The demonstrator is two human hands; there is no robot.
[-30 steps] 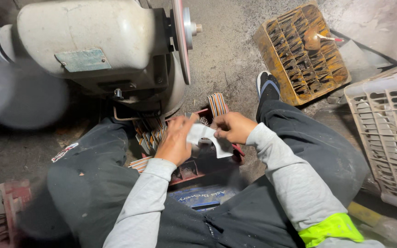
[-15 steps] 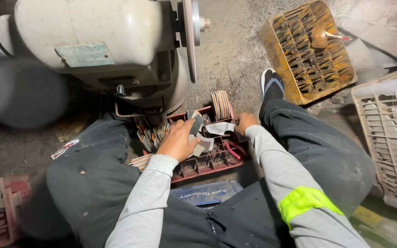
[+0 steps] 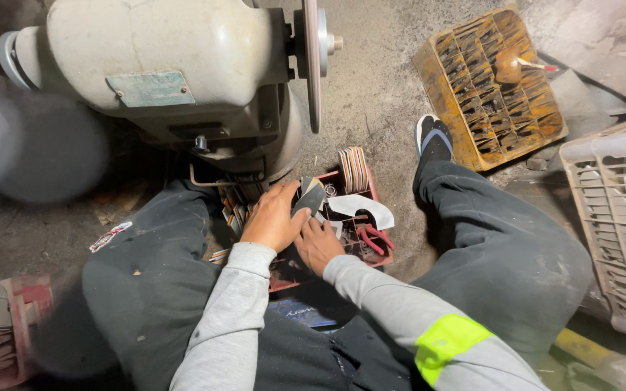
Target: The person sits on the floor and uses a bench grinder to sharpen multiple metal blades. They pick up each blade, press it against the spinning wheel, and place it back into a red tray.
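Left hand: fingers pressed together over a dark flat piece, holding it at the red tray's left edge.
Right hand: just beside the left, fingers curled down into the tray; whether they pinch anything cannot be told.
White piece: lies across the tray.
Grinder: wheel hangs close above the tray.
Open room: bare floor between wheel and orange crate.

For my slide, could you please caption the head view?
Seated by a bench grinder, both hands, left and right, reach into a red tray.
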